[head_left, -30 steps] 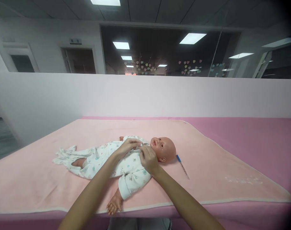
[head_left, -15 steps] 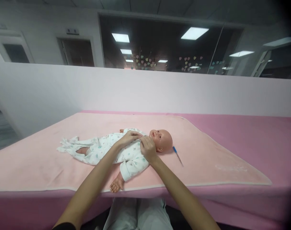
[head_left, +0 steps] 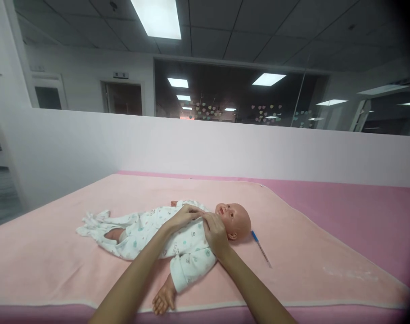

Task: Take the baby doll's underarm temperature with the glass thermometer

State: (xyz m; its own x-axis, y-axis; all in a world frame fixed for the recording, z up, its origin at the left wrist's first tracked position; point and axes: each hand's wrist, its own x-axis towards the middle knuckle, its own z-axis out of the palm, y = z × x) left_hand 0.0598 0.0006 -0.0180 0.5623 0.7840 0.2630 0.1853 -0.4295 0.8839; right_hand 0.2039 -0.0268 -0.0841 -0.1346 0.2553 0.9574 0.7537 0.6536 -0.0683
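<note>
A baby doll [head_left: 237, 219] lies on its back with its head to the right, dressed in a white patterned suit [head_left: 187, 240]. My left hand [head_left: 187, 215] rests on the upper chest of the suit, its fingers bent toward the collar. Close beside it, my right hand [head_left: 216, 231] is at the collar below the doll's chin, fingers curled together. The fingertips of both hands nearly meet, and the bit of cloth between them is too small to make out. One bare doll leg shows through an opening in the suit.
A thermometer-like stick with a blue end [head_left: 261, 249] lies right of the doll's head. Under the doll is a peach blanket [head_left: 302, 256] on a pink surface [head_left: 353, 216]. A low white wall [head_left: 225, 148] stands behind, with windows above it.
The camera view has tilted up, so the doll and blanket appear lower and more ceiling shows. Both hands stay at the collar, with little visible movement.
</note>
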